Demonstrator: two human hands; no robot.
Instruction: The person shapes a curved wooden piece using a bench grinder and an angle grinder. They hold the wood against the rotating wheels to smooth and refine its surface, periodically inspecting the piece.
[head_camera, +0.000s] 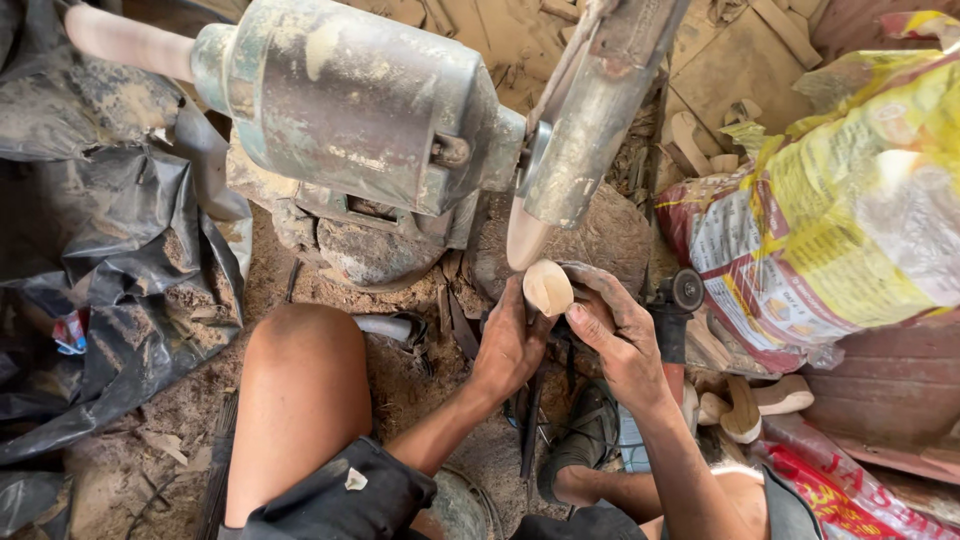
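Near my right side lies a red bag (850, 490). My left hand (512, 345) and right hand (622, 340) both grip a pale wood piece (548, 287), its round end pointing up at the spinning sander tip (525, 238). Little room between my knees. Farther right sits a big yellow and white sack (850, 210), and the green motor (350, 100) is behind.

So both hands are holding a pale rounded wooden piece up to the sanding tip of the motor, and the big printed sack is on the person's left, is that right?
Not quite: the head view shows the printed sack on the person's right. The rest stands: the left hand and right hand hold the pale wooden piece at the sanding tip of the motor.
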